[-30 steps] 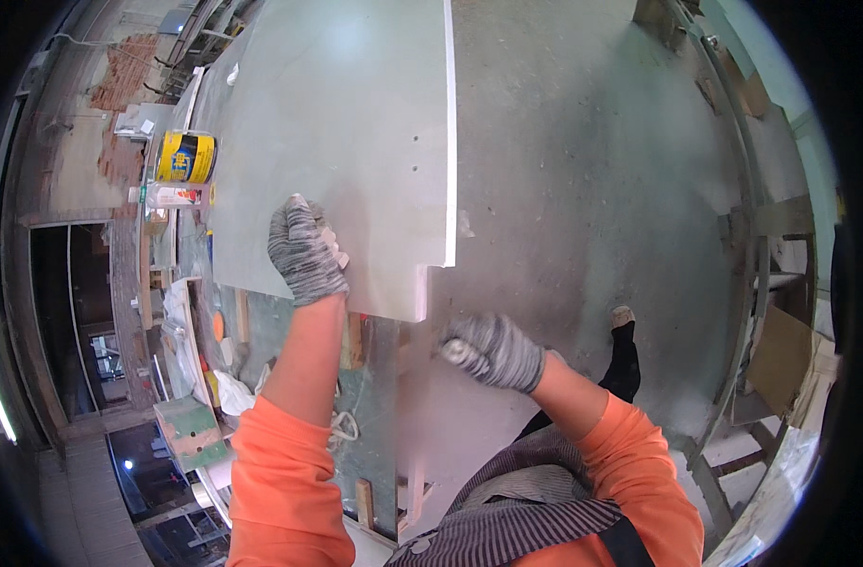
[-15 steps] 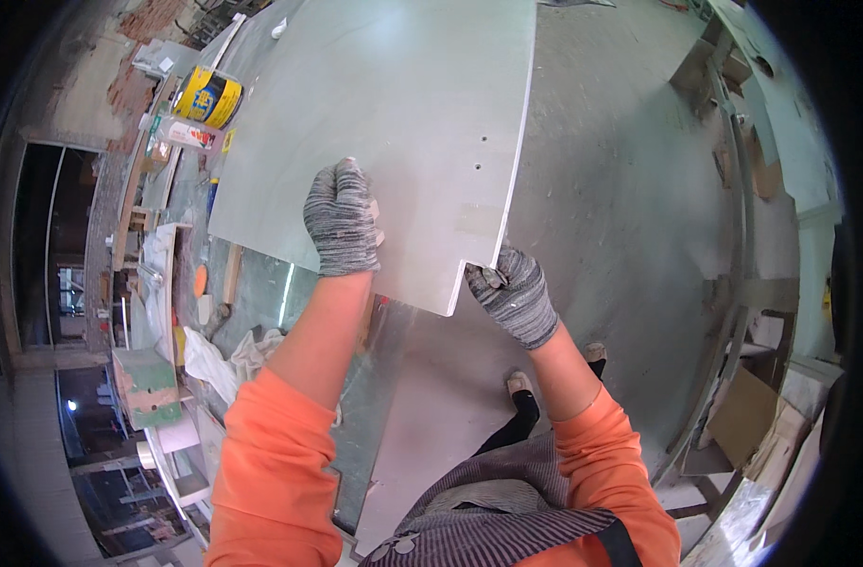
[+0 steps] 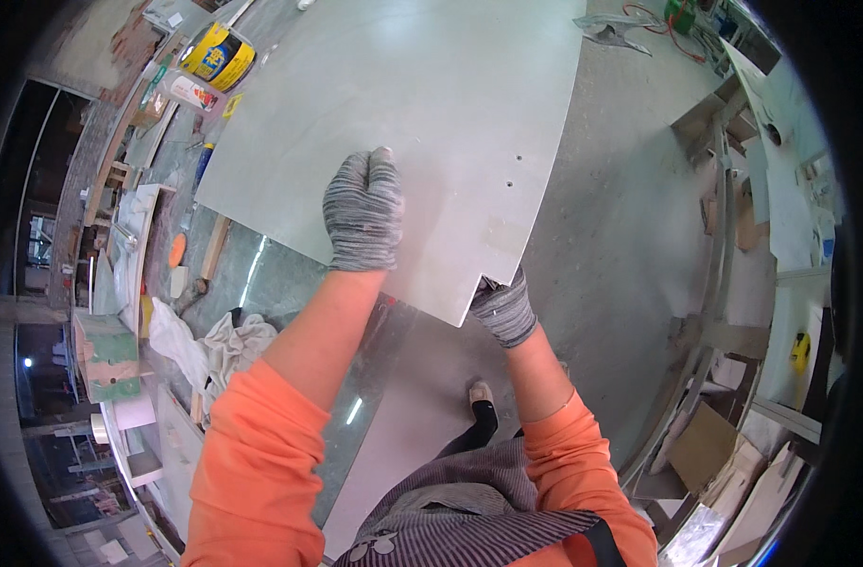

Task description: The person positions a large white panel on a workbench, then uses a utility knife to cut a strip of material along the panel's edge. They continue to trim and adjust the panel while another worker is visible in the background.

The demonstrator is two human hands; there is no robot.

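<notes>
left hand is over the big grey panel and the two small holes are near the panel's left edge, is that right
Not quite: the head view shows the two small holes near the right edge of the grey panel. The left hand is over it.

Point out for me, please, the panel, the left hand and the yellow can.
Panel point(image 3: 441, 128): head view, on the bare middle of its upper face.
Left hand point(image 3: 363, 210): head view, on its gloved back.
Yellow can point(image 3: 217, 57): head view, on its labelled side.
</notes>
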